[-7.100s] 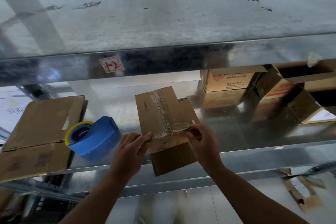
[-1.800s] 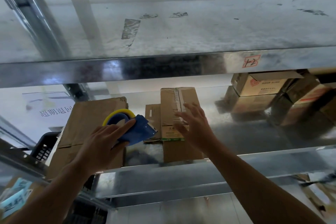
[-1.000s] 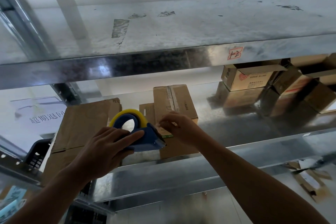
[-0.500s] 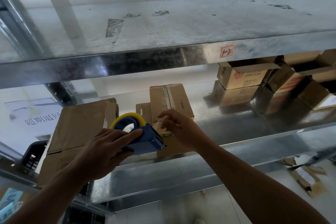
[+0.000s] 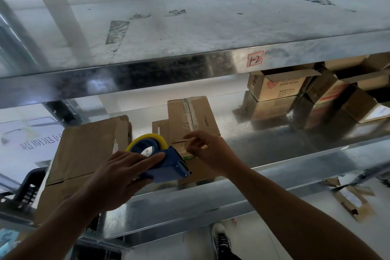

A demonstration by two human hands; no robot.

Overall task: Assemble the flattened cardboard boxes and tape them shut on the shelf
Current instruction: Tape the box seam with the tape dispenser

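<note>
Cardboard lies flattened in a stack (image 5: 84, 148) at the left of the frame, on your metal shelf (image 5: 285, 152). Just right of it, your left hand (image 5: 118, 179) grips the blue tape dispenser (image 5: 168, 167) with its yellow roll, your fingers wrapped over its body. Behind the dispenser, at centre frame, the brown box (image 5: 192, 116) rests on the shelf with a strip of old tape running along its top. Your right hand (image 5: 209, 148) hovers at the box's near end, close beside the dispenser's mouth, thumb and fingers drawn together (whether they pinch a clear tape end, you cannot tell). Open printed boxes (image 5: 276, 86) crowd the upper right.
</note>
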